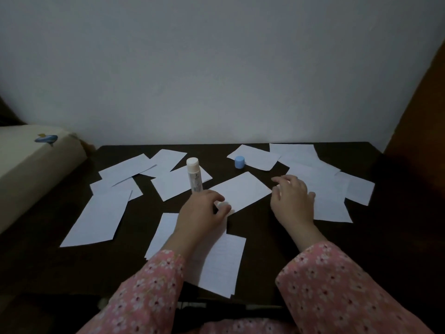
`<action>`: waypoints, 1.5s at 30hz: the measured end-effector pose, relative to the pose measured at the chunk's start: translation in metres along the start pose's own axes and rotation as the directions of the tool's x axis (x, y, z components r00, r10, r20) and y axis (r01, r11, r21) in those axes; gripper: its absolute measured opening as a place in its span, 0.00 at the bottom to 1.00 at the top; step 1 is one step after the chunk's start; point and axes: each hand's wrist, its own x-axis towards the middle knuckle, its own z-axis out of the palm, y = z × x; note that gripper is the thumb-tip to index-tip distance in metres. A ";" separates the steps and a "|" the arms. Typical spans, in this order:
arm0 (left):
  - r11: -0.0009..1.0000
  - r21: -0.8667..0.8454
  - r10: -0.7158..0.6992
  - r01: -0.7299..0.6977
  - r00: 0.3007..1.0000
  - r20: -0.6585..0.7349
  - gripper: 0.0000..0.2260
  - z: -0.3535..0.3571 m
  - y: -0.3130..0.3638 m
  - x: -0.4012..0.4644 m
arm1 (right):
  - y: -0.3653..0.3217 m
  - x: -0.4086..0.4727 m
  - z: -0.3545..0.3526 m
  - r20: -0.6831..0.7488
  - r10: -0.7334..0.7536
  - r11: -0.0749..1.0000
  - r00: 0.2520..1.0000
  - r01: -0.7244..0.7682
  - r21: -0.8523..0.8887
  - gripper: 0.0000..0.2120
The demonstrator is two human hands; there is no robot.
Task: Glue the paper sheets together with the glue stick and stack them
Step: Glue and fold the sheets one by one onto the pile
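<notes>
Dim light. Plain pale wall (216,68) fills upper frame. Dark surface (289,249) below. Cream cushion (31,165) at left edge, brown wooden panel (423,104) at right edge.

Surface (277,237): dark, matt, wood-like. Paper sheets (242,190): white, matt, flat, faintly lined. Glue stick (194,175): smooth white plastic tube. Loose cap (239,162): pale blue plastic. Sleeves (337,290): pink floral cloth. Wall (216,68): matt, painted.
</notes>
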 end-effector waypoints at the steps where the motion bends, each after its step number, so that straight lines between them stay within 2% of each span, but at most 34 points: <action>1: 0.999 0.038 -0.008 0.009 0.999 -0.037 0.13 0.005 0.004 0.004 | 0.008 0.002 -0.004 -0.004 0.041 0.999 0.999 -0.041 -0.020 0.18; 3: 0.995 0.095 -0.029 0.036 0.997 -0.075 0.14 0.013 0.008 0.010 | 0.021 0.006 -0.009 0.053 0.167 0.981 0.984 -0.161 -0.105 0.22; 5: 0.990 0.125 -0.063 0.069 0.997 -0.050 0.14 0.017 0.010 0.016 | 0.033 0.007 -0.011 0.134 0.311 0.942 0.941 -0.286 -0.176 0.29; 8: 0.967 0.238 -0.116 0.090 0.988 0.098 0.12 0.020 0.014 0.029 | 0.041 0.007 -0.010 0.198 0.399 0.912 0.895 -0.366 -0.182 0.35; 10: 0.958 0.277 -0.121 0.075 0.981 0.154 0.10 0.023 0.013 0.033 | 0.041 0.007 -0.009 0.221 0.387 0.918 0.895 -0.353 -0.178 0.34; 13: 0.988 0.132 -0.091 0.084 0.995 0.050 0.11 0.026 0.008 0.031 | 0.039 0.006 -0.009 0.224 0.368 0.927 0.903 -0.336 -0.167 0.32; 15: 0.993 0.076 -0.092 0.089 0.995 0.030 0.12 0.026 0.008 0.029 | 0.037 0.006 -0.009 0.193 0.332 0.940 0.923 -0.307 -0.149 0.30; 20: 0.997 0.010 -0.075 0.074 0.993 0.095 0.14 0.025 0.004 0.032 | 0.033 0.008 -0.020 0.101 0.234 0.970 0.967 -0.226 -0.086 0.28; 25: 0.994 -0.085 -0.056 0.074 0.978 0.201 0.19 0.019 -0.003 0.032 | 0.017 0.009 -0.030 -0.012 0.107 0.992 0.994 -0.106 0.071 0.26; 28: 0.985 -0.135 -0.081 0.102 0.985 0.156 0.17 0.014 0.000 0.032 | -0.001 0.008 -0.031 0.005 0.050 0.972 0.999 -0.050 0.230 0.27; 31: 0.914 -0.378 -0.104 0.150 0.985 0.139 0.16 0.006 0.015 0.030 | -0.017 0.005 -0.024 0.043 0.025 0.900 0.999 -0.041 0.434 0.29; 34: 0.731 -0.659 -0.121 0.176 0.984 0.129 0.12 0.004 0.026 0.027 | -0.028 0.005 -0.014 0.077 -0.009 0.822 0.997 -0.036 0.568 0.29; 37: 0.603 -0.773 -0.192 0.199 0.976 0.102 0.06 0.001 0.025 0.027 | -0.031 0.008 -0.009 0.127 -0.001 0.676 0.992 -0.093 0.731 0.29; 39: 0.527 -0.823 -0.205 0.211 0.972 0.118 0.05 -0.002 0.022 0.027 | -0.028 0.011 -0.008 0.196 0.046 0.556 0.980 -0.188 0.809 0.28; 41: 0.499 -0.840 -0.196 0.212 0.972 0.129 0.05 -0.005 0.018 0.027 | -0.023 0.015 -0.010 0.291 0.092 0.427 0.952 -0.302 0.852 0.25; 43: 0.518 -0.823 -0.200 0.232 0.969 0.147 0.05 -0.006 0.014 0.027 | -0.018 0.018 -0.010 0.356 0.124 0.339 0.926 -0.377 0.862 0.18; 45: 0.568 -0.781 -0.232 0.261 0.961 0.152 0.03 -0.004 0.012 0.027 | -0.012 0.021 -0.008 0.328 0.165 0.369 0.930 -0.367 0.854 0.08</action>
